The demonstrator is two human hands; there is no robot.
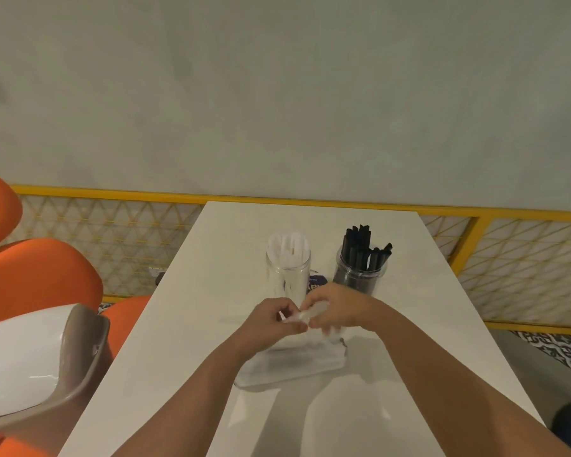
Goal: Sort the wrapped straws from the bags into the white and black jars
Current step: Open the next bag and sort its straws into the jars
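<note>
Two clear jars stand at the far middle of the white table [185,324]. The left jar [288,275] holds white wrapped straws; the right jar [360,272] holds black ones. Just in front of the jars, my left hand [271,321] and my right hand [337,311] meet and both pinch a clear plastic bag [302,316] held above the table. Whether straws are inside it is too blurred to tell. Another clear bag [290,364] lies flat on the table below my hands.
A dark printed packet [315,282] shows between the jars, behind my right hand. Orange chairs [37,278] and a white and grey chair back [30,361] stand left of the table. A yellow lattice railing [524,268] runs behind and to the right.
</note>
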